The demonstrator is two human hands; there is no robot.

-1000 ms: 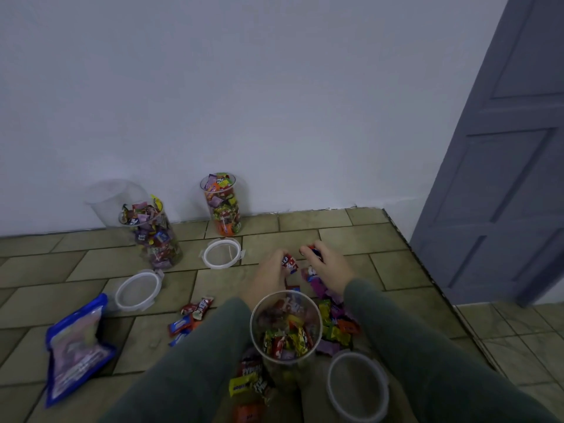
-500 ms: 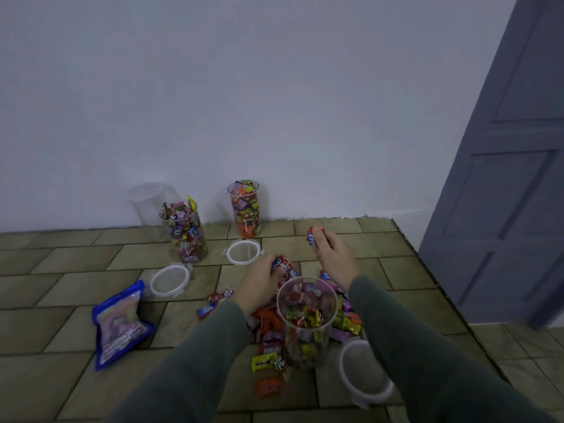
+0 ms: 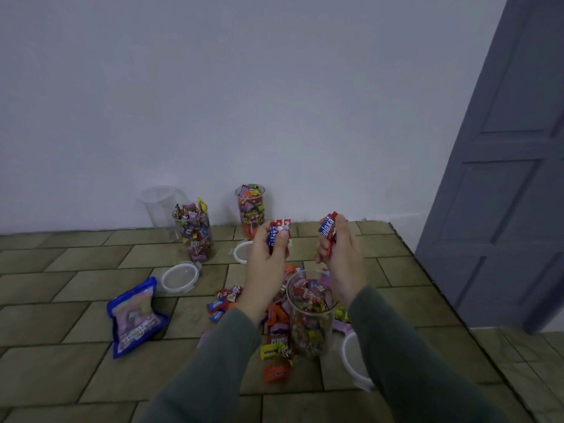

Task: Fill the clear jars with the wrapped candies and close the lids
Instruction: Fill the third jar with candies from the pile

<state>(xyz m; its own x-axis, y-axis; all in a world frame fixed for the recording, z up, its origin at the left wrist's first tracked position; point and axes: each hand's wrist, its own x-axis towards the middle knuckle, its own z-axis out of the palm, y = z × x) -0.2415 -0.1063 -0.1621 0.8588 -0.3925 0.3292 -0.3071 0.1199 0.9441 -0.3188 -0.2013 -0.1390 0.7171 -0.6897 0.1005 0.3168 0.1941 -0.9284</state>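
Observation:
A clear jar (image 3: 309, 328), partly filled with wrapped candies, stands on the tiled floor in front of me with no lid on. My left hand (image 3: 268, 264) is raised above and behind it, gripping a few red-and-blue wrapped candies (image 3: 278, 232). My right hand (image 3: 343, 254) is raised too and holds more wrapped candies (image 3: 327, 228). Loose candies (image 3: 274, 323) lie in a pile around the jar. A white-rimmed lid (image 3: 354, 366) lies to the jar's right, partly hidden by my sleeve.
Two filled open jars (image 3: 195, 236) (image 3: 251, 210) and an empty jar (image 3: 158, 206) stand near the white wall. Two lids (image 3: 180, 276) (image 3: 241, 251) lie on the floor. A blue candy bag (image 3: 134, 319) lies at left. A grey door (image 3: 503, 178) is at right.
Both hands rose from the candy pile on the floor with candies in them, and now hover above the near jar. The camera view tilted and pulled back.

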